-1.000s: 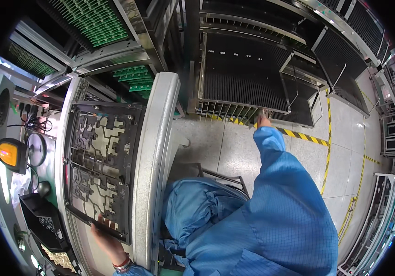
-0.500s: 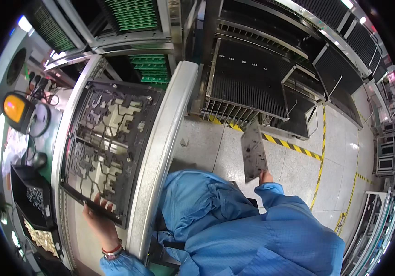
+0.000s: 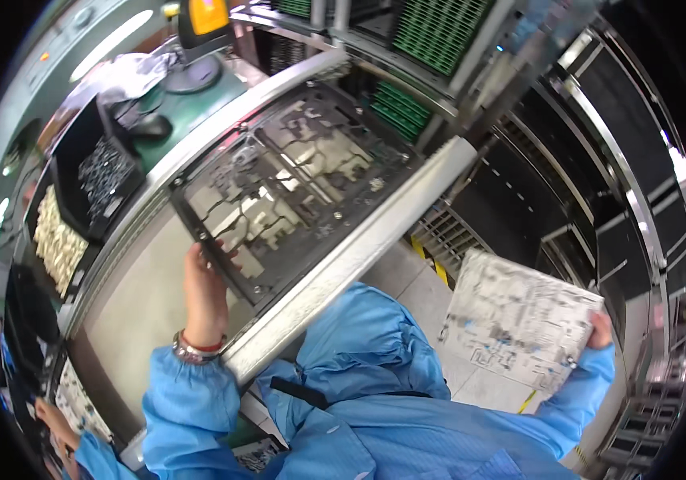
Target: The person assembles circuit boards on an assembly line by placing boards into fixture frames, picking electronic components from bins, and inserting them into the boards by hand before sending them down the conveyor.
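My left hand (image 3: 205,298) grips the near left edge of a black fixture frame (image 3: 311,254), fingers closed round its border. This frame lies on the conveyor rails and has irregular cutouts with pale material showing through. Out to the right, my right hand (image 3: 600,329) pinches the edge of a flat, pale grey plate (image 3: 515,320). Its broad face is turned up, with dark marks, slots and small blue spots. The plate hangs in the air over the floor, apart from the conveyor.
A metal rail (image 3: 359,260) runs between me and the frame. Beyond the conveyor are a black bin (image 3: 119,188) of small dark parts, cream-coloured parts (image 3: 57,240), a mouse (image 3: 151,126) and an orange-black device (image 3: 203,20). Green-slotted racks (image 3: 439,36) stand ahead. Another person's hand (image 3: 57,420) shows lower left.
The whole view has swung round. My right hand has moved farther out to the right, and the plate has turned from nearly edge-on to face-up. My left hand stays on the frame's edge.
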`<state>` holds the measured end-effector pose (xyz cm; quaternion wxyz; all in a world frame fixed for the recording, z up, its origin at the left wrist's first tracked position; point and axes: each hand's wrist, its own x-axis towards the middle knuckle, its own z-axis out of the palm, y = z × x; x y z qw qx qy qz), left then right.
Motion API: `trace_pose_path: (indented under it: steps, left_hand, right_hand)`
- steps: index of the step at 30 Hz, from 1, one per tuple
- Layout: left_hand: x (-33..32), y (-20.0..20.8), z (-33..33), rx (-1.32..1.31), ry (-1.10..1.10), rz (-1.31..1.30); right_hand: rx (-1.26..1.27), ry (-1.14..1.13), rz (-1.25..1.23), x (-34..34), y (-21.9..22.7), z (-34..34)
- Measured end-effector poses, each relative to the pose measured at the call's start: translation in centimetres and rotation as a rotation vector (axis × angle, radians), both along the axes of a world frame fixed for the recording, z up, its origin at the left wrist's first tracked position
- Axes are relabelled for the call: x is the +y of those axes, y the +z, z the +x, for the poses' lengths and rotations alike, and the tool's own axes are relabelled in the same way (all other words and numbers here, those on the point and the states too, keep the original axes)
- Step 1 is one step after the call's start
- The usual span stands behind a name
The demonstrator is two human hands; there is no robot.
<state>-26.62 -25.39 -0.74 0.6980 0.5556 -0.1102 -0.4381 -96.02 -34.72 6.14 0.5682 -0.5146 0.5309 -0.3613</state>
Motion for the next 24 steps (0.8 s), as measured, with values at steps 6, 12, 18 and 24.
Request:
trace_pose_path:
  steps: [6,12,18,24]
  left_hand:
    - [-0.3,1.1,-1.0,-0.052,0.092,0.001]
    - [2.6,5.3,-0.3,-0.122,0.283,-0.117]
    - [11.4,9.0,-0.7,-0.414,0.481,-0.161]
    - [19.9,6.2,-3.4,-0.455,0.969,-0.022]
  right_hand:
    - [-0.39,-0.07,-0.199,-4.6,4.2,11.1]
    - [-0.544,0.134,-0.2,-12.4,2.0,26.8]
    - [-0.598,0.287,-0.263,-18.9,-0.5,41.5]
    - [-0.558,0.214,-0.207,-23.2,-1.7,47.8]
